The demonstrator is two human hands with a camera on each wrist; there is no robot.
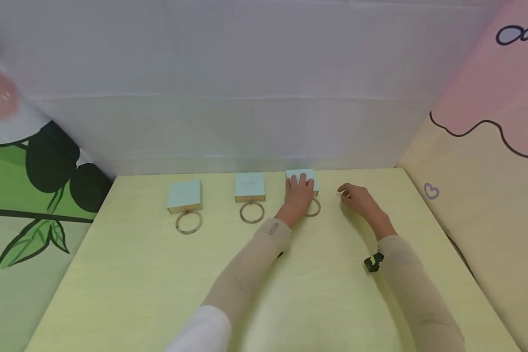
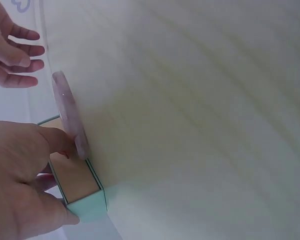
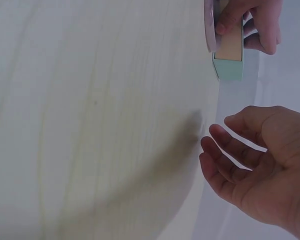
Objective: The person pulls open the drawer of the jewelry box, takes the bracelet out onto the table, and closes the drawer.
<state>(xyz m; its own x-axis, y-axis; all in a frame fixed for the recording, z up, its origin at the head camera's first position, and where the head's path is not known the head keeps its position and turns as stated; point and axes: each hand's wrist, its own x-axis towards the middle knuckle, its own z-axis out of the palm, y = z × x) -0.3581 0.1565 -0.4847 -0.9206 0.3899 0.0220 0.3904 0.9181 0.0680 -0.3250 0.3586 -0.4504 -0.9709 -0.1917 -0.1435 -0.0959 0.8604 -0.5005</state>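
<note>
My left hand [image 1: 298,196] grips the right-hand pale blue box [image 1: 316,187], fingers over its lid and thumb against the tan front side. A pinkish bangle [image 2: 69,111] lies on the table right at that front side, close to the thumb; in the head view the forearm and hand partly cover it. To the right of the box, my right hand [image 1: 358,199] hovers over the table, its fingers relaxed and loosely bent around nothing. In the right wrist view, the right palm [image 3: 275,175] faces the box, apart from it.
Two similar pale blue boxes stand to the left, a middle box [image 1: 250,184] and a far-left box [image 1: 184,193]. Before each lies a bangle: the middle bangle [image 1: 252,222] and the left bangle [image 1: 177,225]. A white cloth wall [image 1: 255,127] rises behind the table [image 1: 136,293].
</note>
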